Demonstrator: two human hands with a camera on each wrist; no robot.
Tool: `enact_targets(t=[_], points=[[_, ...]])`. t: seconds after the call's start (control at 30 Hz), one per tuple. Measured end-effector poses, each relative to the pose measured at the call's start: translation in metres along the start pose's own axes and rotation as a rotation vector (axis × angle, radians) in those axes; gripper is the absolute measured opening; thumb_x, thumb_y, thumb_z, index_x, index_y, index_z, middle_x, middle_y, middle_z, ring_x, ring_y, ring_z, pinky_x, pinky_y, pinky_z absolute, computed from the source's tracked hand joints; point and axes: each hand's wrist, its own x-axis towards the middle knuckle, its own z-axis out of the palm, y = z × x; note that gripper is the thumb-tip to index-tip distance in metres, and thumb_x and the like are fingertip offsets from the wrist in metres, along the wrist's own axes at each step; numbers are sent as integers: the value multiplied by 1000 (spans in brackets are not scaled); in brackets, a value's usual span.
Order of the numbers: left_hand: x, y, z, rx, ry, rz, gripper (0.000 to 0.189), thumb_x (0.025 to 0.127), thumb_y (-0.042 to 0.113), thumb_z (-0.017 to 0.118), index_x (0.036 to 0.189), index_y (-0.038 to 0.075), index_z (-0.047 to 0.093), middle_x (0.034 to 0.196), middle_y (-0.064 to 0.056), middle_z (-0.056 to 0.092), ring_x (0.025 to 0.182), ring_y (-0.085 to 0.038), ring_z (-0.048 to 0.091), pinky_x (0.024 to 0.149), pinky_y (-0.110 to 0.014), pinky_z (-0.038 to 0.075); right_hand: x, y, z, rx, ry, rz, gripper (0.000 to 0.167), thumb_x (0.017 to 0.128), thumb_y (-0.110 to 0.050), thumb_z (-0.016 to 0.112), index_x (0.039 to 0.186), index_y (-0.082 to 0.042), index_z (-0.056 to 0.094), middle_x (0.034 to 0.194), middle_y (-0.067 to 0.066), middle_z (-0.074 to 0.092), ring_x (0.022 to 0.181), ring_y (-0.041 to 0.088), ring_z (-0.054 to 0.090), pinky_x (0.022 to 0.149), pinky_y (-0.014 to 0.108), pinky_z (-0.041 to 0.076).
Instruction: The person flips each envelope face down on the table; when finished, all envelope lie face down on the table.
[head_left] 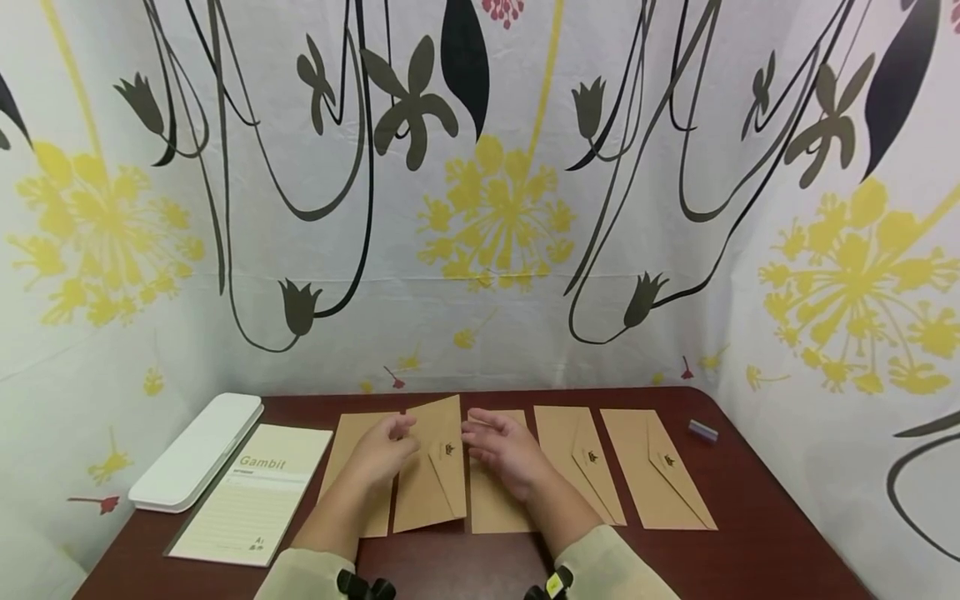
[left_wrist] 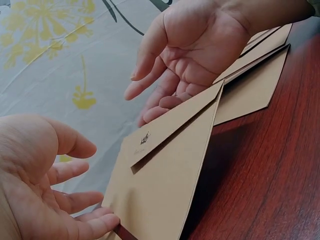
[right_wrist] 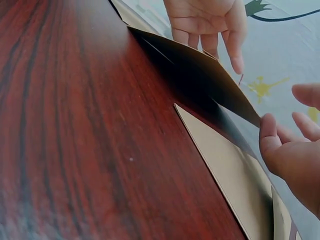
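Observation:
A brown kraft envelope [head_left: 429, 483], with a small dark crown mark near its flap, stands tilted between the two hands, its right side raised off the table. My left hand [head_left: 381, 450] is at its left edge; the left wrist view shows the fingertips [left_wrist: 111, 220] right at the envelope's border, thumb held apart. My right hand [head_left: 506, 454] is at the raised right side with loosely extended fingers. In the right wrist view its fingertips [right_wrist: 268, 125] meet the envelope's corner. Beneath and beside lie two more envelopes, one on the left [head_left: 375, 521], one under the right hand [head_left: 498, 512].
Further right lie two envelopes, a nearer one [head_left: 566, 450] and a farther one [head_left: 630, 450]. A small greyish cylinder [head_left: 702, 431] is at the right back. On the left are a Gambit notepad [head_left: 255, 500] and a white case [head_left: 198, 450]. The dark red table [head_left: 750, 550] meets patterned curtains.

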Motion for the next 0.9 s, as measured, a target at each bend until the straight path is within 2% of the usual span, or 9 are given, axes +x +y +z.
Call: enact_targets(t=[0.13,0.23,0.43,0.63,0.77,0.9], points=[[1,0,0,18,-2,20,47,102,18,63,147,5,60,152,-24,59,139,-45,58,105,-55,56,1,0,3,-6,-10,-1,62,104,-7,64,160,6,40,162,28,49,134,24,64,104,31,57],[2,0,2,30,-4,24,46,103,18,62,146,4,61,150,-23,61,133,-42,62,100,-52,58,2,1,5,-10,-1,8,61,102,-5,67,158,3,45,162,24,50,122,16,67,97,28,58],[-1,3,6,9,-16,37,45,103,22,68,144,6,63,145,-18,66,135,-39,61,107,-55,55,0,1,10,-63,12,-6,58,99,-3,70,154,1,53,160,23,53,129,21,69,96,23,57],[-4,4,14,-21,-39,49,48,102,31,72,145,11,64,146,-12,67,137,-36,61,108,-53,57,-3,3,13,-104,5,7,59,97,-7,75,153,-4,57,159,20,54,117,14,70,94,23,57],[-4,5,16,-21,-39,76,47,104,38,69,145,17,65,148,-8,67,141,-35,58,113,-56,53,-2,2,16,-103,7,5,61,97,-12,77,155,-9,57,159,17,55,119,14,68,96,24,56],[-6,9,17,-99,-59,83,47,105,44,67,146,21,64,154,-7,62,144,-36,56,114,-58,52,-3,-1,18,-108,-17,-8,62,99,-18,77,157,-13,54,159,17,54,118,15,69,98,26,58]])
